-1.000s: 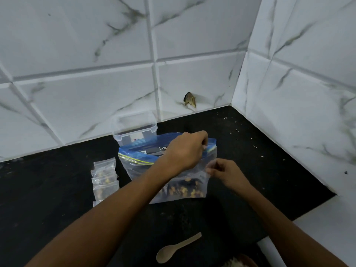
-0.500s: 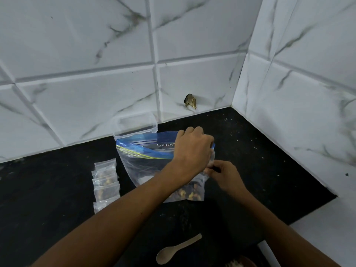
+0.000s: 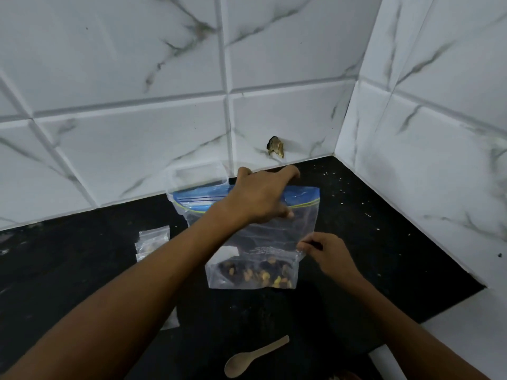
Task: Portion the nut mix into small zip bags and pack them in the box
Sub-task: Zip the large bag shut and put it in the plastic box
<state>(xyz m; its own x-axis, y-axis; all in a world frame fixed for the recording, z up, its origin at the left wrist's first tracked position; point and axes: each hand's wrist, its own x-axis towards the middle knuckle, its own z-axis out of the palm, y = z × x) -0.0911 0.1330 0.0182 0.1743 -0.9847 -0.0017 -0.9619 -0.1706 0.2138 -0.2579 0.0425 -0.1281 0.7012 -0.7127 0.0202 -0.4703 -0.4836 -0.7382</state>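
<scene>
A large clear zip bag (image 3: pixel 263 242) with a blue top band stands upright on the black counter, with nut mix (image 3: pixel 258 275) lying in its bottom. My left hand (image 3: pixel 260 196) holds the bag at its top band, fingers over the far side and thumb on the near side. My right hand (image 3: pixel 326 250) pinches the bag's right edge low down. A clear plastic box (image 3: pixel 197 174) with a lid stands behind the bag against the wall, mostly hidden. Several small filled zip bags (image 3: pixel 152 242) lie in a pile to the left.
A wooden spoon (image 3: pixel 255 357) lies on the black counter (image 3: pixel 370 242) near the front. White marble-look tiled walls meet in a corner at the back right. A chipped hole (image 3: pixel 275 146) marks the back wall. Crumbs are scattered at the counter's right.
My left hand has slid along the bag's top band to the middle. My right hand has dropped lower along the right edge. The bag now stands taller and flatter.
</scene>
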